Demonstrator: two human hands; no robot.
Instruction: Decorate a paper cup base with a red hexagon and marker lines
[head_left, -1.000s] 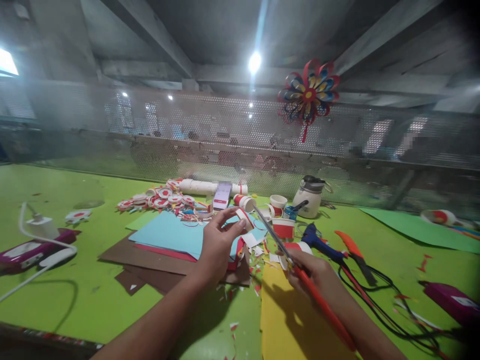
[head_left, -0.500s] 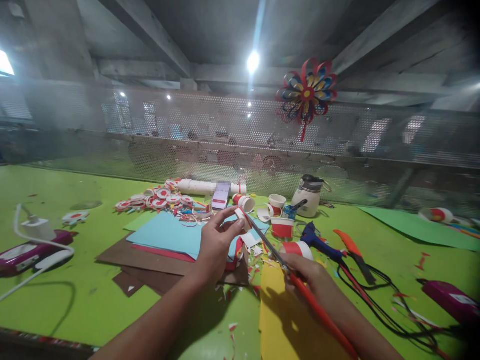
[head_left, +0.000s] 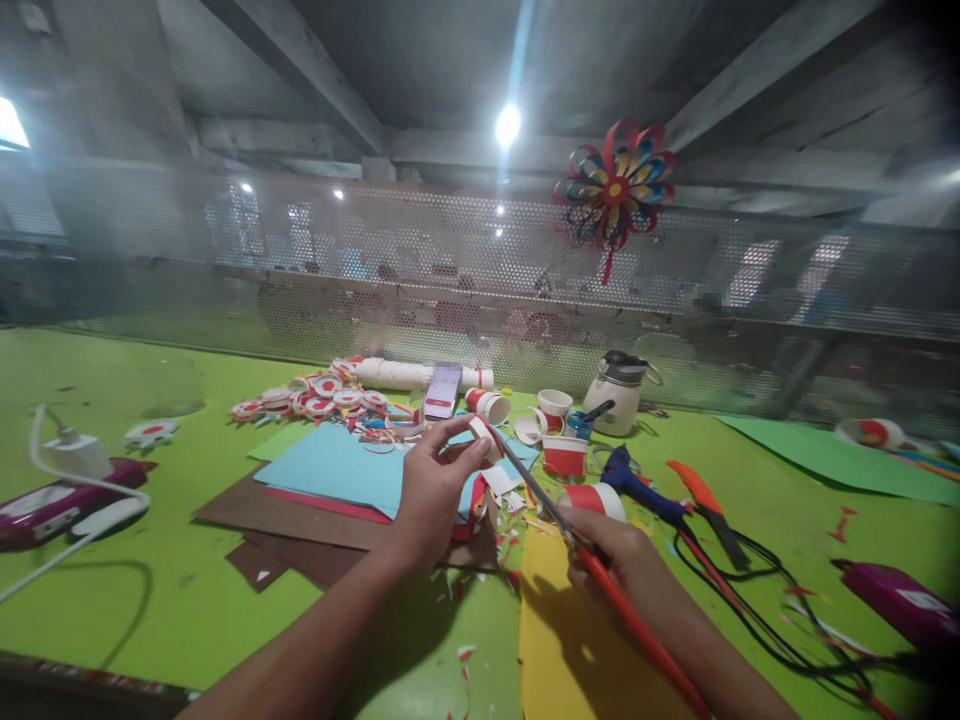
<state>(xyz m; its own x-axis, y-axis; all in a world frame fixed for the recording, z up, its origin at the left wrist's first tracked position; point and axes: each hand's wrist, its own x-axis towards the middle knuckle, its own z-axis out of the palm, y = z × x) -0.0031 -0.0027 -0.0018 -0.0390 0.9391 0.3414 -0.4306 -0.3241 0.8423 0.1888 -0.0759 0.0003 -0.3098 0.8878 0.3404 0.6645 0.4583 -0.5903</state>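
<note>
My left hand (head_left: 439, 480) pinches a small white piece of paper cup (head_left: 482, 432) between thumb and fingers, above the stacked paper. In my right hand (head_left: 619, 545) is a pair of scissors (head_left: 536, 487) with long grey blades and red handles, pointing up and left. The blade tips reach the white piece at my left fingertips; whether they bite into it I cannot tell. Beyond my hands lie a stack of light blue paper (head_left: 330, 470) and a paper cup on its side (head_left: 592, 500). Yellow paper (head_left: 555, 640) lies under my right hand.
A blue glue gun (head_left: 637, 487), an orange-handled knife (head_left: 709, 510) and black cables are on the right. Several red-white cut pieces (head_left: 322, 395) are heaped at the back left, near a phone (head_left: 442, 390). A bottle (head_left: 616, 393) stands behind the cups. Purple power strips (head_left: 71, 500) sit at the sides.
</note>
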